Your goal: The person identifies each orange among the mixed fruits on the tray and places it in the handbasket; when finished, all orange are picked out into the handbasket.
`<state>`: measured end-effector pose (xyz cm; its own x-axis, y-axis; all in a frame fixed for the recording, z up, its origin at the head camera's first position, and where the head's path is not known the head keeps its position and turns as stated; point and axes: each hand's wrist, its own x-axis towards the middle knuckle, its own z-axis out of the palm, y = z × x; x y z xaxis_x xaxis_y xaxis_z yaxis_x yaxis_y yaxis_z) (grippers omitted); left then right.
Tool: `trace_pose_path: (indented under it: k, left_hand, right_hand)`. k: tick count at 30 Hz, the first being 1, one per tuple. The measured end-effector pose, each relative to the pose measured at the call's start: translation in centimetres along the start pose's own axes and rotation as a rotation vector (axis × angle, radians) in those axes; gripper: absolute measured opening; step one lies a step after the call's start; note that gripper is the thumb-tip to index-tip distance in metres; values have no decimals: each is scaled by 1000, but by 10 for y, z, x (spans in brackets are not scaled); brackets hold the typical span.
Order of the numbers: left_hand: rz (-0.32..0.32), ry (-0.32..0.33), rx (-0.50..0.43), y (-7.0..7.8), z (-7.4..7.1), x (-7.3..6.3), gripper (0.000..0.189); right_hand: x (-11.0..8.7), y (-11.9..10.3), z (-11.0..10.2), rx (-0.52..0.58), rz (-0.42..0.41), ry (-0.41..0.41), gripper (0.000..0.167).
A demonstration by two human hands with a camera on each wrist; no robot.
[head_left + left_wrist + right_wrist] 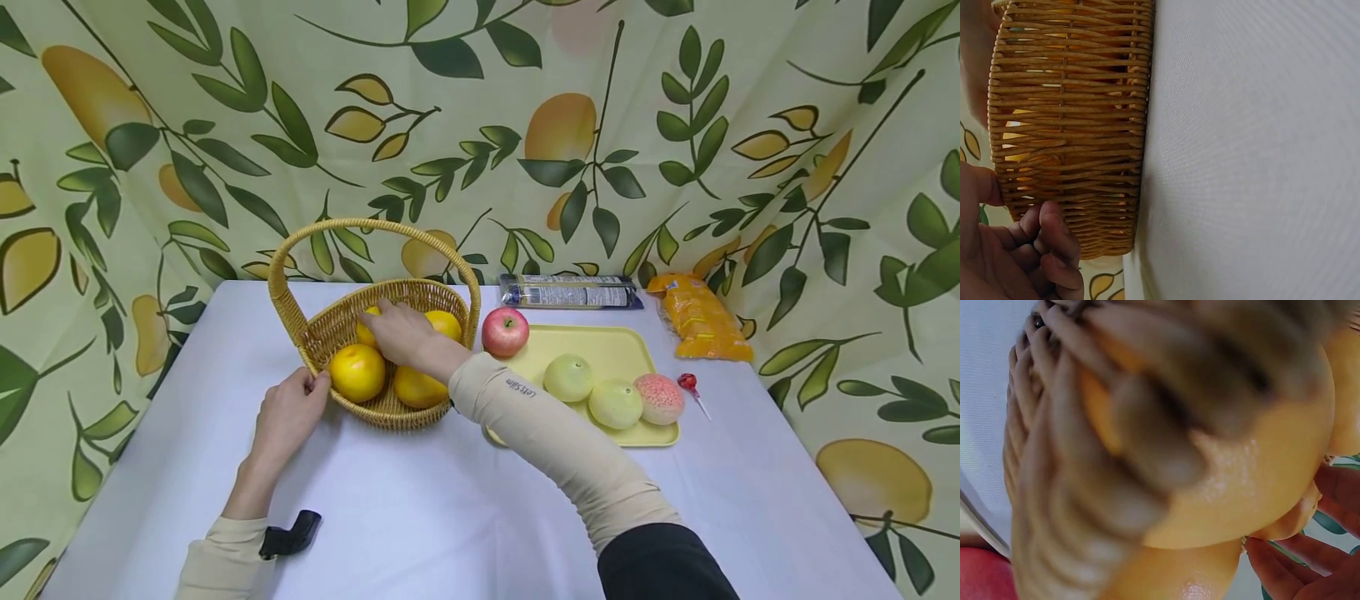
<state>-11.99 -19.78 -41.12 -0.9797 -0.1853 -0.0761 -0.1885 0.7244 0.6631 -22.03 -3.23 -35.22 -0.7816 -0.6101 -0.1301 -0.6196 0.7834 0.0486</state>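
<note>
A wicker basket with a tall arched handle stands on the table, holding several orange fruits. At its left rim, my left hand pinches the edge; in the left wrist view the thumb lies over the rim and curled fingers touch the woven side. My right hand reaches inside and grips an orange at the back left, partly hidden by the hand. Nearer the front are another orange and one under the right wrist. Blurred wicker covers much of the right wrist view.
Right of the basket, a yellow tray bears a red apple, two pale green fruits and a pink speckled fruit. Behind lies a clear-and-blue packet. An orange bag and a red lollipop lie farther right.
</note>
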Motion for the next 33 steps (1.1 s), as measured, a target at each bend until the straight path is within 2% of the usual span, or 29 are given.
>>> trace_pose_path:
  k: [11, 14, 19, 23, 28, 31, 33]
  left_hand:
    - [3, -7, -1, 0, 0, 0, 41]
    - [1, -5, 3, 0, 0, 0, 41]
    - [-3, -4, 7, 0, -1, 0, 40]
    - [-6, -3, 9, 0, -3, -1, 40]
    - [2, 3, 20, 0, -5, -1, 40]
    - [27, 23, 42, 0, -5, 0, 40]
    - [47, 35, 58, 0, -5, 0, 41]
  right_hand:
    - [-8, 6, 0, 87, 6, -18, 51]
    - [-17, 8, -1, 119, -12, -5, 54]
    - [-42, 15, -7, 148, -66, 66, 56]
    - [-73, 24, -16, 211, -115, 189, 51]
    - [-119, 47, -21, 312, -135, 441, 43]
    - [-145, 63, -18, 360, -113, 599, 39]
    - [-160, 74, -11, 378, -74, 671, 37]
